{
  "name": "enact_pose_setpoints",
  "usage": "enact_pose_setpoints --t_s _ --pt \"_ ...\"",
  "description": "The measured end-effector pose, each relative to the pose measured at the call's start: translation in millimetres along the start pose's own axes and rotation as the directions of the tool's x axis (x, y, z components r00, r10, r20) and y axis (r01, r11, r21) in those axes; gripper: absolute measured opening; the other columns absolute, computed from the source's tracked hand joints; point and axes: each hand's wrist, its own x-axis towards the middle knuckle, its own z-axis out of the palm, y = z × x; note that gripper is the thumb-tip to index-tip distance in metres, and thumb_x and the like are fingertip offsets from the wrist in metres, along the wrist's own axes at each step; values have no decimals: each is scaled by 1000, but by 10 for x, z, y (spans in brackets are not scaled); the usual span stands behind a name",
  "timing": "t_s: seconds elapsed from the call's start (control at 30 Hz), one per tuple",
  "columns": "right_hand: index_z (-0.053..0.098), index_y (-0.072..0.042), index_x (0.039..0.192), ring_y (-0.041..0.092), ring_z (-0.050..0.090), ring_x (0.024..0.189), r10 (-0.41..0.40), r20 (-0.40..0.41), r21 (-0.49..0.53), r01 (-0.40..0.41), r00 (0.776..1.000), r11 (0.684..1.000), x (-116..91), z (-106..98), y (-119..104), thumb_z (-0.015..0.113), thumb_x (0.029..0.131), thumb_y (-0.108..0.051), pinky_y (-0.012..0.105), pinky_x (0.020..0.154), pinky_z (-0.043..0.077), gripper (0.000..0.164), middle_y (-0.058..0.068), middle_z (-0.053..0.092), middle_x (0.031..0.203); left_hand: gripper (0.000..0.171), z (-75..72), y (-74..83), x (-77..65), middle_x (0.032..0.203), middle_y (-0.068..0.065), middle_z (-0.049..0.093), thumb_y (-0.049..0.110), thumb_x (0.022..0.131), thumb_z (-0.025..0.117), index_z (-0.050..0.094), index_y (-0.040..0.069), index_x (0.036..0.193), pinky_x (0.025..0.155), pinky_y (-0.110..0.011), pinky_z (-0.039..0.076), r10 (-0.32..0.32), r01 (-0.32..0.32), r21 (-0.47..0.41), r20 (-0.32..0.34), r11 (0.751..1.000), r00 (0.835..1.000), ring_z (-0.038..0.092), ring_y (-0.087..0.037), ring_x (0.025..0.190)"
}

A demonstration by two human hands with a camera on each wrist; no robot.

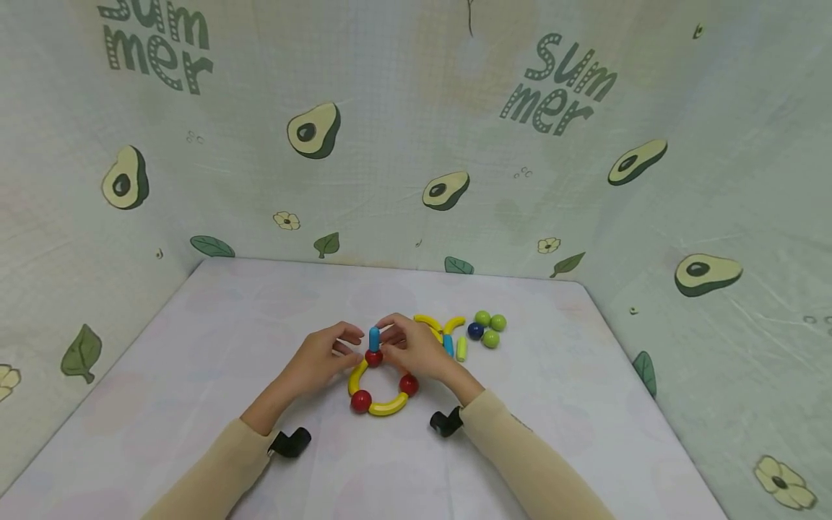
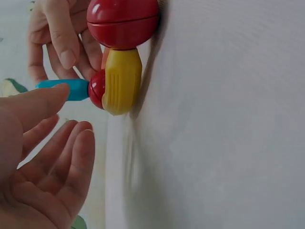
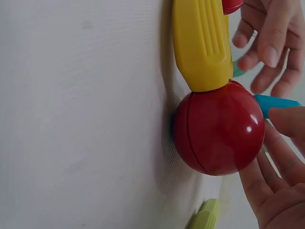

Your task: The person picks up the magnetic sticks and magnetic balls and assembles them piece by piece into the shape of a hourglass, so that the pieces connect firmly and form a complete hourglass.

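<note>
Red balls (image 1: pixel 360 401) and yellow curved rods (image 1: pixel 388 406) form a ring on the table. A blue rod (image 1: pixel 373 339) stands upright on the ring's far red ball (image 1: pixel 373 358). My left hand (image 1: pixel 325 357) is left of this rod with fingers spread and relaxed; its thumb overlaps the rod in the left wrist view. My right hand (image 1: pixel 416 350) is on the other side, fingers loosely bent around the space by the rod and thumb close to the ball. It hides part of the ring's right side. A large red ball (image 3: pixel 219 129) fills the right wrist view's middle.
Beyond my right hand lie yellow curved rods (image 1: pixel 455 324), another blue rod (image 1: pixel 448 345) and a light green rod (image 1: pixel 461 349). Several green balls (image 1: pixel 497 322) and a dark blue ball (image 1: pixel 476 331) sit beside them. A printed cloth (image 1: pixel 383 217) rises behind the table.
</note>
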Motion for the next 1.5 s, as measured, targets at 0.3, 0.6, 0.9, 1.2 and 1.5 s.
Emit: enact_pose_setpoints --t_s 0.3,0.6,0.9,1.2,1.5 --pt "59 -20 139 18 72 112 -15 31 -2 15 999 1000 -30 -15 -6 70 103 -11 34 98 59 39 2 76 124 29 37 59 127 116 3 74 22 97 81 67 18 122 90 -37 62 64 -65 -13 -37 998 997 72 -18 103" --pt "58 -19 140 17 72 112 -26 51 -6 26 998 1000 -47 -47 -17 70 103 -10 30 96 59 39 3 75 125 26 86 40 179 109 2 74 17 97 81 67 16 118 89 -32 62 77 -77 -16 -39 997 996 72 -17 101" --pt "63 -7 138 22 71 112 -65 23 -80 66 998 995 -198 -304 -13 67 103 -5 39 100 59 35 11 73 127 24 80 63 210 108 3 74 15 97 81 66 15 116 90 -29 61 101 -101 -19 0 995 995 72 -15 101" --pt "67 0 131 32 71 113 -76 -24 -185 70 997 980 -426 -679 158 72 98 0 49 97 59 34 16 73 128 31 22 3 129 108 2 73 12 95 82 64 15 119 91 -31 61 80 -78 40 -47 996 996 71 -15 101" --pt "70 -3 129 35 66 119 -57 -48 -299 41 997 953 -646 -914 394 73 96 2 52 98 58 34 10 72 129 29 -4 -44 44 112 -2 74 9 97 79 62 13 120 90 -28 61 117 -117 -4 -56 993 992 73 -19 104"
